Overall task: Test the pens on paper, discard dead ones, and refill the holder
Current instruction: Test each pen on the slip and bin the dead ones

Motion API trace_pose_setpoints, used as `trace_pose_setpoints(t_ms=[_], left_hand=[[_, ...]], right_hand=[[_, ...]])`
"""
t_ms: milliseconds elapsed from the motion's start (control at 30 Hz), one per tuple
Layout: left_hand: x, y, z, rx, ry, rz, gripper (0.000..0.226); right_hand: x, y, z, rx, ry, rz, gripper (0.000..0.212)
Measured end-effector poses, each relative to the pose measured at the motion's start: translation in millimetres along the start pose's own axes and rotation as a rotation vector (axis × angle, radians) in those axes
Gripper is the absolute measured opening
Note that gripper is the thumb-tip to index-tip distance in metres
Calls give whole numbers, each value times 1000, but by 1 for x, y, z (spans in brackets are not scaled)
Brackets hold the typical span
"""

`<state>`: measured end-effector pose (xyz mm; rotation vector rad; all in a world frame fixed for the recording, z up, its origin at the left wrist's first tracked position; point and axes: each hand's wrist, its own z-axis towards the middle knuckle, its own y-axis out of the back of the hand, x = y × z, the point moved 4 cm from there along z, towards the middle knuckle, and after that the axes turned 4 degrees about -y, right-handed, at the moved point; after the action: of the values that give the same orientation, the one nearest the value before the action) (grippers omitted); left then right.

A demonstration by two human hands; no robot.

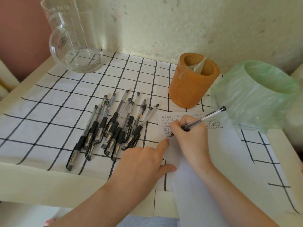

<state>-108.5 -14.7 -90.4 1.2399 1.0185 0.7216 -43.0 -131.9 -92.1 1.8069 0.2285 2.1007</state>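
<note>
My right hand (188, 133) grips a clear black-capped pen (206, 117) in a writing hold, its tip down on a white sheet of paper (213, 161) that carries rows of small written marks. My left hand (147, 161) rests flat on the sheet's left edge, index finger stretched toward the pen tip. A pile of several black-grip gel pens (113, 128) lies on the checked cloth to the left of the paper. The orange two-compartment pen holder (191, 82) stands behind the paper with no pens showing in it.
A small bin lined with a green plastic bag (257, 94) stands at the right, touching the paper's far corner. A clear glass jug (73, 41) stands at the back left. The white cloth with black grid lines (49, 112) covers the table against a wall.
</note>
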Motion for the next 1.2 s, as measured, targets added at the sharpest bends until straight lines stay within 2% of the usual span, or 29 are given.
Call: trace_pose_setpoints(t_ms=[433, 1200], left_hand=[[-2, -1, 0, 35, -2, 13, 66], [0, 1, -2, -36, 6, 8, 59]], right_hand=[[0, 1, 1, -10, 8, -14, 39], [3, -1, -1, -3, 15, -1, 45]])
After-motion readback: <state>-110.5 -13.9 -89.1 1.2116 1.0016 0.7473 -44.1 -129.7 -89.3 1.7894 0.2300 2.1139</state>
